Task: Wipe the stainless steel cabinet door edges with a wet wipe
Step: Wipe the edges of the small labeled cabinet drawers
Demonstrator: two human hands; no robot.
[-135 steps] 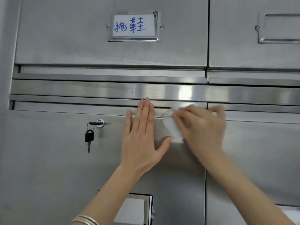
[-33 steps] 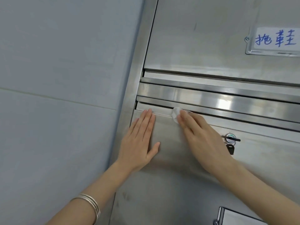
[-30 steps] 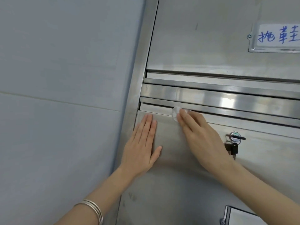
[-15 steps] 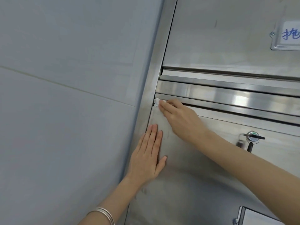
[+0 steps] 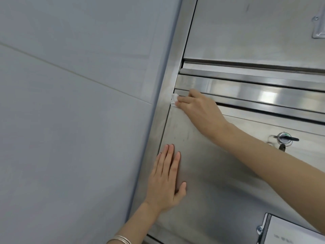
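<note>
**Wipe's made it to the top-left corner of the door**

Since half a second ago the right hand (image 5: 200, 111) has nudged the wet wipe (image 5: 174, 100) the last bit left. It now sits right at the top-left corner of the lower cabinet door (image 5: 219, 182), where a second ago it was partway along that door's top edge. The left hand (image 5: 167, 178) has dropped lower down the door's face too.

The right hand's fingers are together and bent over the white wad, pressing it into the corner where the door meets the upright cabinet frame (image 5: 168, 85). A bit of wipe pokes out past the fingertips. The thumb lies along the door's top edge, just under the shiny horizontal rail (image 5: 246, 86).

The left hand is flat on the door near its left edge, fingers straight and side by side, thumb out to the right. It's holding nothing. There are thin bangles (image 5: 121, 239) on that wrist.

As for holders, the lock (image 5: 283, 138) toward the door's right side has a key (image 5: 282, 147) stuck in it. At the door's lower right there's a metal label holder (image 5: 265, 228) with a pale card (image 5: 295, 235) in it, writing too faint to read. Above the door, on the upper door (image 5: 255, 29), another label frame (image 5: 319, 23) is cut off at the picture's edge, so I can't tell what's in it. Left of the door it's just grey wall (image 5: 70, 103).
</note>
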